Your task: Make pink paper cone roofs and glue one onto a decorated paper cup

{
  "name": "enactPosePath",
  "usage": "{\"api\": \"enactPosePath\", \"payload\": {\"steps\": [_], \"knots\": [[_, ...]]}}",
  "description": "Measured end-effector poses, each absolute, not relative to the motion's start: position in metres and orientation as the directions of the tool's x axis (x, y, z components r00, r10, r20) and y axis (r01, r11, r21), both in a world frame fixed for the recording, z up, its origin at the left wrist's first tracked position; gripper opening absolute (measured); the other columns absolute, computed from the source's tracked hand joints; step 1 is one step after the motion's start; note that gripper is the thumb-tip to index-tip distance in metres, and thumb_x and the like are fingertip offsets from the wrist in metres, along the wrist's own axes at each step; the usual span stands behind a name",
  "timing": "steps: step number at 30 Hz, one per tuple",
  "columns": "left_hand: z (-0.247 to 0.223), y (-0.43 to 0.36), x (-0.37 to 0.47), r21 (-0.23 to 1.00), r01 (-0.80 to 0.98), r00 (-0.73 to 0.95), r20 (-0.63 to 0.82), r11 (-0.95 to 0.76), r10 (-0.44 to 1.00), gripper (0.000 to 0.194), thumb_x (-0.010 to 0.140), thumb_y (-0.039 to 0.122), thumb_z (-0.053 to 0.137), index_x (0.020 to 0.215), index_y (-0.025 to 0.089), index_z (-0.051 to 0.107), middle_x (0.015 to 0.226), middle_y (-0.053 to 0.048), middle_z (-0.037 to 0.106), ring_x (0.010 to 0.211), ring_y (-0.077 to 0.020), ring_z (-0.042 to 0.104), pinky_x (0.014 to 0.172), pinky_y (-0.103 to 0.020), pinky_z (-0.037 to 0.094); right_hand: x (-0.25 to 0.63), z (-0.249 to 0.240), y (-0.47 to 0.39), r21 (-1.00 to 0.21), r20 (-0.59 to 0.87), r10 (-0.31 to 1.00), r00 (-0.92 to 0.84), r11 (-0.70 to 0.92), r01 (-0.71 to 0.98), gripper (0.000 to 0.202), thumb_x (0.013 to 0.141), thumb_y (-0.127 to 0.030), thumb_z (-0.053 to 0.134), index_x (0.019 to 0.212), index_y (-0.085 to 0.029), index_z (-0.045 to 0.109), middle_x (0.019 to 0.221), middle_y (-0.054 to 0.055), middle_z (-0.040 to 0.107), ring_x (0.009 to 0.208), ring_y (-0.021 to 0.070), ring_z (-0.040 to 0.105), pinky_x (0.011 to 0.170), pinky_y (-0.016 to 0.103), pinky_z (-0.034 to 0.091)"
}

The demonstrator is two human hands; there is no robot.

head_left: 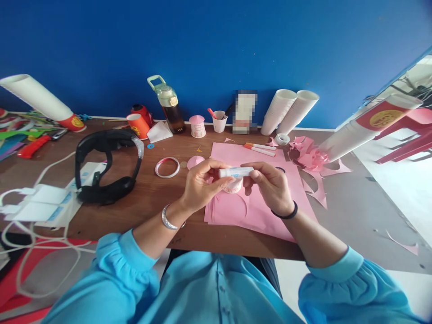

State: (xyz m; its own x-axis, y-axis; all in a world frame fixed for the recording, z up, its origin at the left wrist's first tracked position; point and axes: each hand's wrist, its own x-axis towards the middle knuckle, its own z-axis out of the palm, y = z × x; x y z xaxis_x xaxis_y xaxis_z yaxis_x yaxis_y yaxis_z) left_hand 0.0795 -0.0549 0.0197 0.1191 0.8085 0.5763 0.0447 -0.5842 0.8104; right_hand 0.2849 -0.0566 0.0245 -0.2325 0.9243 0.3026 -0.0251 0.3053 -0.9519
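A white glue stick [236, 172] with a blue label lies level between my two hands. My left hand [201, 182] pinches its left end, and my right hand [272, 183] closes on its right end. Just below it, a small paper cup [232, 186] with a reddish pattern stands on pink paper sheets [226, 209], partly hidden by my fingers. A pink paper round [195, 161] shows beyond my left hand. Farther back sits a decorated paper cup [198, 128] topped by a pink cone roof.
Two white-and-orange markers [260, 149] lie on the pink paper. Along the wall stand a bottle [170, 110], a pen cup [219, 122] and stacked cups [280, 111]. Tape [167, 167] and a black headset [108, 166] are at left, pink scraps [317, 189] at right.
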Motion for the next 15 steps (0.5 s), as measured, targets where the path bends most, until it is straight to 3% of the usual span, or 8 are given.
{"api": "enactPosePath", "payload": {"steps": [5, 7, 12, 15], "knots": [[0.014, -0.0554, 0.0782, 0.788, 0.051, 0.162, 0.599, -0.613, 0.784, 0.022, 0.084, 0.033, 0.083, 0.099, 0.022, 0.071, 0.084, -0.001, 0.07, 0.073, -0.0128, 0.061, 0.067, -0.027, 0.052, 0.2871, 0.0226, -0.0572, -0.919, 0.321, 0.903, -0.286, 0.37, 0.138, 0.057, 0.105, -0.06, 0.04, 0.066, -0.021, 0.058, 0.051, -0.001, 0.058, 0.045, 0.0118, 0.054, 0.053, 0.029, 0.045], [0.0148, -0.055, 0.0782, 0.787, 0.038, 0.154, 0.605, -0.616, 0.782, 0.021, 0.084, 0.032, 0.083, 0.098, 0.021, 0.071, 0.084, -0.001, 0.07, 0.073, -0.0124, 0.061, 0.067, -0.027, 0.052, 0.2888, 0.0229, -0.0576, -0.895, 0.357, 0.89, -0.283, 0.413, 0.17, 0.058, 0.105, -0.062, 0.038, 0.069, -0.022, 0.059, 0.054, 0.0, 0.059, 0.05, 0.0132, 0.055, 0.056, 0.03, 0.046], [0.02, -0.0549, 0.0796, 0.815, 0.01, 0.134, 0.573, -0.579, 0.809, 0.023, 0.085, 0.038, 0.082, 0.093, 0.02, 0.07, 0.082, -0.001, 0.07, 0.069, -0.0116, 0.062, 0.062, -0.025, 0.052, 0.2892, 0.0256, -0.0585, -0.852, 0.439, 0.851, -0.287, 0.496, 0.166, 0.042, 0.1, -0.064, 0.05, 0.1, -0.023, 0.063, 0.068, -0.001, 0.062, 0.055, 0.015, 0.057, 0.055, 0.031, 0.045], [0.0199, -0.0563, 0.0805, 0.829, 0.007, 0.171, 0.549, -0.559, 0.818, 0.025, 0.083, 0.039, 0.083, 0.094, 0.02, 0.07, 0.083, -0.002, 0.072, 0.071, -0.0123, 0.064, 0.063, -0.025, 0.053, 0.2879, 0.0255, -0.059, -0.809, 0.45, 0.854, -0.263, 0.514, 0.286, 0.044, 0.104, -0.061, 0.043, 0.09, -0.023, 0.06, 0.06, -0.003, 0.054, 0.049, 0.0132, 0.049, 0.053, 0.03, 0.039]]}}
